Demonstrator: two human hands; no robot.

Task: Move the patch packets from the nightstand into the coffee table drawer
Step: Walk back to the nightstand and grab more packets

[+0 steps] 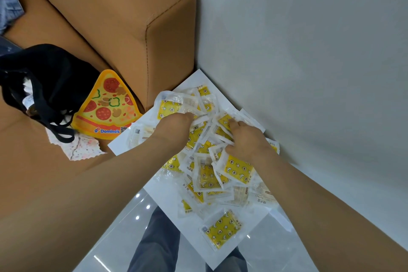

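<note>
View from above onto a white nightstand point(167, 196), its square top turned like a diamond. A loose heap of patch packets point(212, 174), clear-edged with yellow printed centres, covers most of the top.

Both bare forearms reach in from the near side. The left hand point(174, 126) is over the far-left part of the nightstand. Its fingers are curled down into the heap round a bunch of packets, with the fingertips buried. The right hand point(245, 139) is over the far-right part, knuckles up. Its fingers are also curled into the heap, gripping several packets.

The nightstand's far corner is tucked where a pale wall point(309, 40) meets a tan upholstered block point(136, 35). The right edge runs close along the wall, and a few packets lie right at that edge. The far-left edge sits against the block, so both far sides are closed in. The two near edges stand free over a glossy grey floor point(123, 234). The person's legs point(159, 240) in dark trousers show just under the near corner. One packet lies apart from the heap close to that corner.

Left of the nightstand, on the tan seat, are three things. A pizza-slice card point(108, 108) (marked Domino's) almost touches the left corner. Further left are a black bag point(48, 77) and some crumpled patterned paper point(79, 150).
</note>
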